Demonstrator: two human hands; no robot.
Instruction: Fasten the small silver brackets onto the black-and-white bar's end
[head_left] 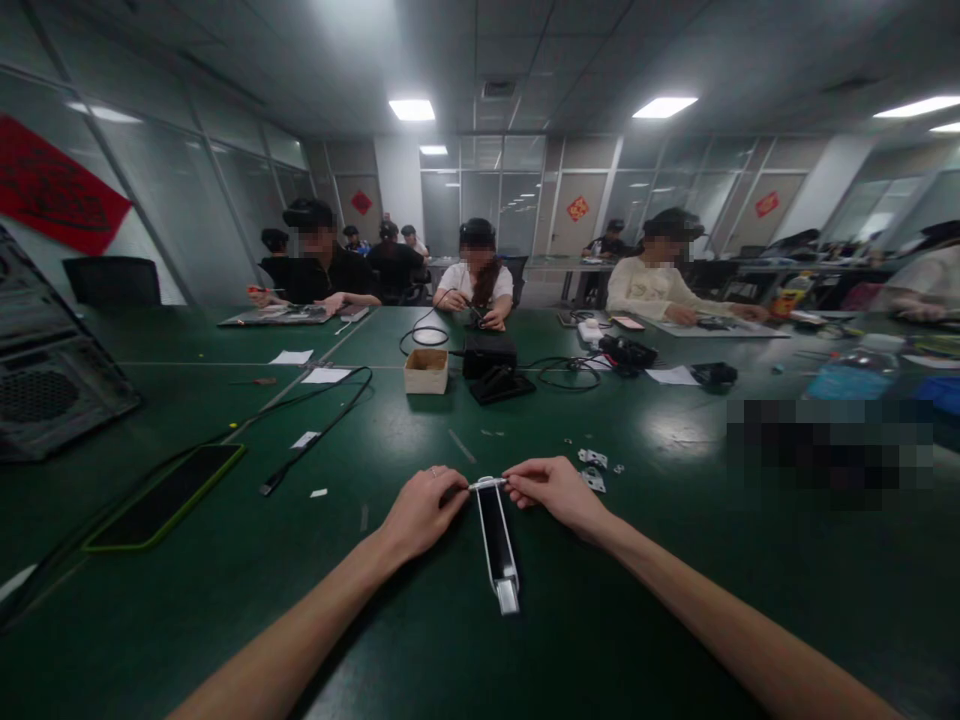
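Note:
A narrow black bar with silver metal ends (pixel 496 540) lies lengthwise on the green table (pixel 420 640), pointing away from me. My left hand (pixel 421 510) is closed and pinches the left side of its far metal end. My right hand (pixel 553 490) is closed in a pinch on the right side of the same end. Both forearms reach in from the bottom edge. Small metal brackets (pixel 592 468) and tiny loose parts lie just right of my right hand.
A dark tablet with a green rim (pixel 165 496) and a black cable (pixel 315 420) lie to the left. A small cardboard box (pixel 426 370) and black gear (pixel 491 368) stand mid-table. A computer case (pixel 45 370) sits far left. Several people work along the far side.

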